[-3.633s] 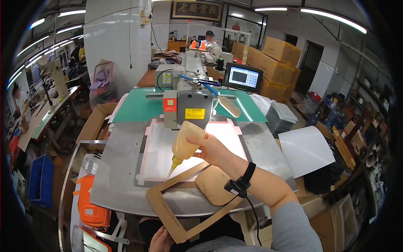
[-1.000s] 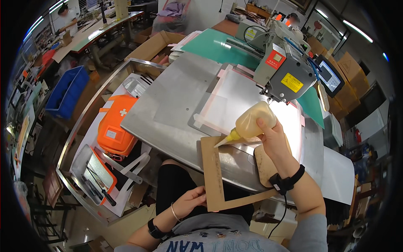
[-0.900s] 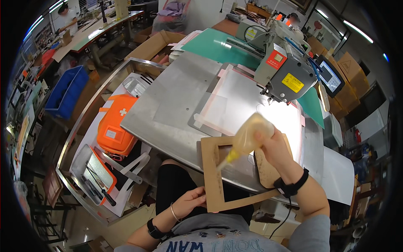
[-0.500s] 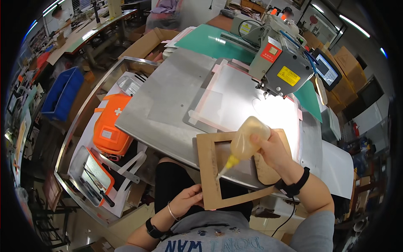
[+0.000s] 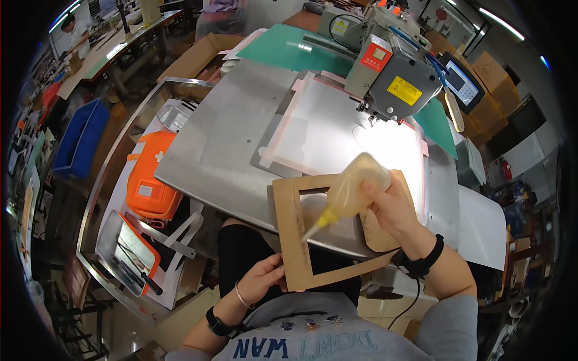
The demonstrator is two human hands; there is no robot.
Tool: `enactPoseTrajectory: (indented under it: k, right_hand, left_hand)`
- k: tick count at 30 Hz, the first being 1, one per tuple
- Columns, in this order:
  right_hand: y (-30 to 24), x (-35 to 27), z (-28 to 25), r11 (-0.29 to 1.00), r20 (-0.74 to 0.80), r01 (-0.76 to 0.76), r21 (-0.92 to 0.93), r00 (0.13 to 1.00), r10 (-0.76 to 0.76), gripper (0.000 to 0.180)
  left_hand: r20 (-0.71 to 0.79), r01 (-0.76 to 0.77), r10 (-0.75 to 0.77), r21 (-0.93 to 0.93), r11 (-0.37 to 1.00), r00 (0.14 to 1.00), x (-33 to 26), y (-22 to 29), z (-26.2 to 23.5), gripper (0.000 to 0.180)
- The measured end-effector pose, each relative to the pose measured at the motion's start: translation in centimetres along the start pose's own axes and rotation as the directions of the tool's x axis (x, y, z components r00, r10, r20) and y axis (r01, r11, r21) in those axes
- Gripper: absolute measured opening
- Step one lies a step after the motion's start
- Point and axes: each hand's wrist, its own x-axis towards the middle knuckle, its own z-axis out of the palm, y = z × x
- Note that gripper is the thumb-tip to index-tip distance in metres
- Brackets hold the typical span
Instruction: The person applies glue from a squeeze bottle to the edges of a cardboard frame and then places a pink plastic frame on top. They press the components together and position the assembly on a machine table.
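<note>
The right hand (image 5: 394, 207) is grasping one yellowish squeeze bottle (image 5: 352, 189), tilting it so its nozzle is pointing down at the left bar of a brown cardboard frame (image 5: 295, 234). The left hand (image 5: 260, 280) is pinching that single frame by its lower left corner, holding it over the person's lap and the near edge of the metal work table (image 5: 223, 150). A second brown piece, rounded, is lying under the frame's right side. One translucent template sheet (image 5: 337, 135) is lying flat on the table beneath the head of one grey sewing machine (image 5: 394, 84). Left of the table, one orange case (image 5: 150, 180) is sitting beside a tray (image 5: 117, 249) holding dark tools.
</note>
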Motion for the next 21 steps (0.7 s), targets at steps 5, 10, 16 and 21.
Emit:
enactPoseTrajectory:
  k: [5,10,16,21]
  right_hand:
    - [0.7,-2.3,-0.2,0.990,0.074,-0.003,-0.143,0.997,0.014,0.041]
    - [0.9,-2.9,0.3,0.998,-0.094,0.025,0.065,0.995,-0.019,0.037]
    - [1.4,-4.6,1.2,0.999,0.048,-0.018,-0.028,0.999,0.019,0.041]
    - [0.2,-0.2,0.6,0.991,-0.083,0.095,0.098,0.993,-0.087,0.042]
  left_hand:
    - [0.007,-0.041,0.041,-0.010,0.999,0.999,0.1,-0.6,-0.5,0.036]
    - [-0.020,-0.033,0.032,-0.054,0.998,0.999,0.1,0.0,0.3,0.036]
    - [-0.018,-0.041,0.039,-0.110,0.993,0.999,0.2,-0.6,-0.1,0.035]
    - [-0.014,-0.065,0.064,-0.143,0.988,0.998,0.5,-0.5,0.5,0.035]
